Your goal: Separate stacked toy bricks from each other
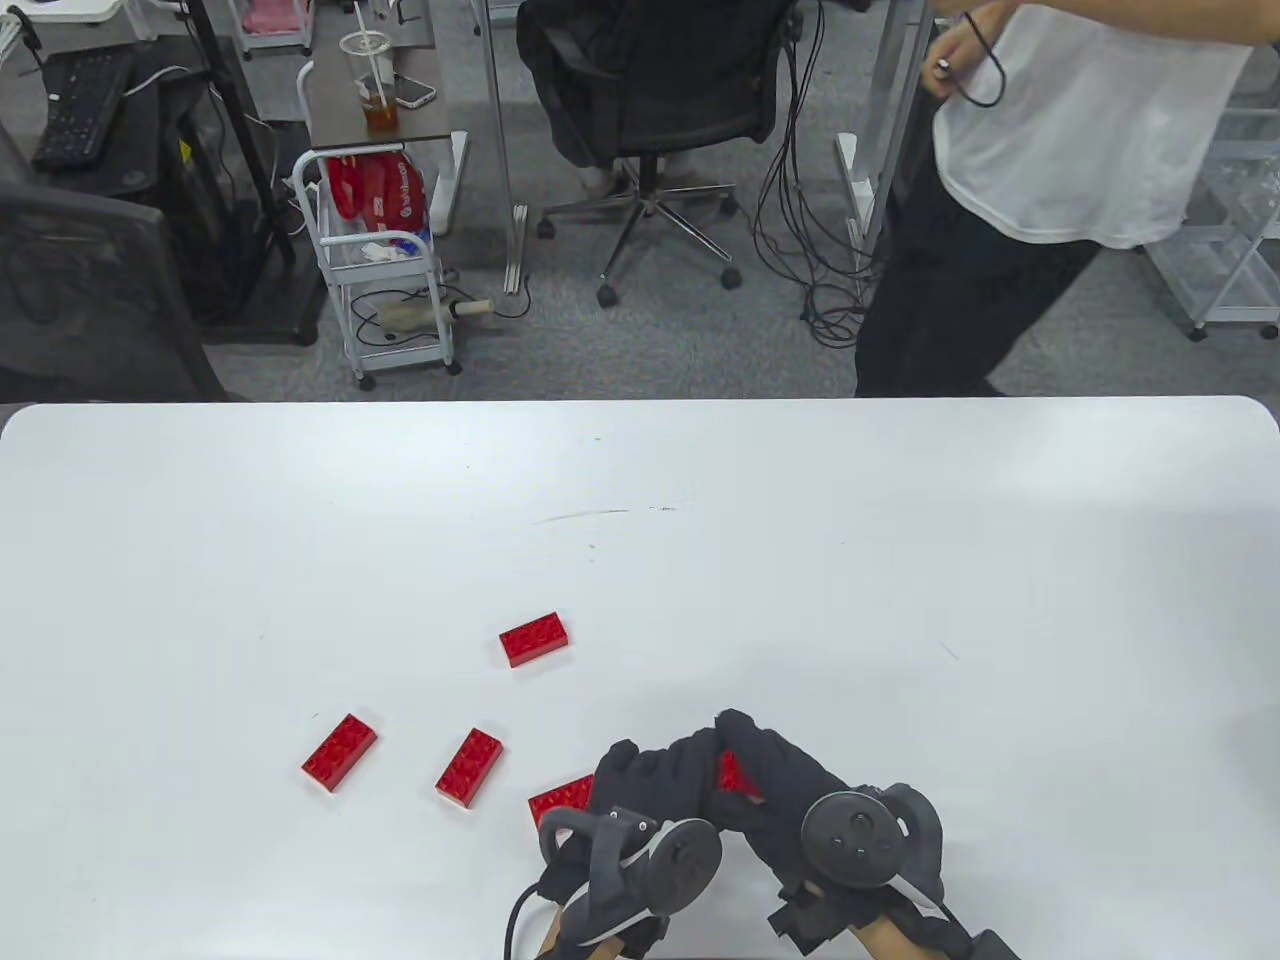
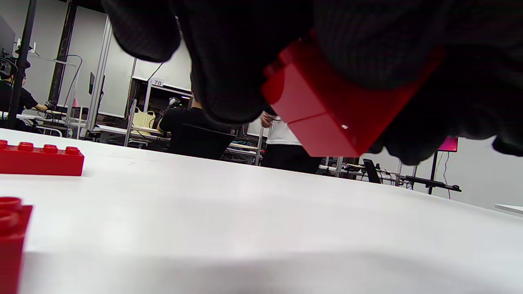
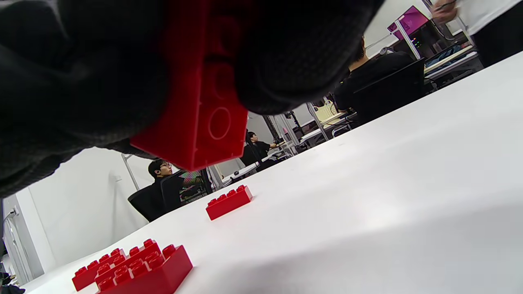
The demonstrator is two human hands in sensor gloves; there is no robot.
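Observation:
Both gloved hands meet at the table's near edge and grip one stack of red bricks (image 1: pixel 735 772) between them, held above the table. My left hand (image 1: pixel 660 780) holds it from the left, my right hand (image 1: pixel 785 775) from the right. The left wrist view shows two joined bricks (image 2: pixel 327 110) with a seam between them, fingers wrapped over the top. The right wrist view shows the stack's hollow underside (image 3: pixel 204 114) between the fingers. Most of the stack is hidden by the gloves in the table view.
Loose single red bricks lie on the white table (image 1: pixel 900 560) left of the hands: one far (image 1: pixel 534 639), two at the left (image 1: pixel 339 752) (image 1: pixel 469 767), one beside my left hand (image 1: pixel 560 797). A person stands beyond the far edge (image 1: pixel 1000 200).

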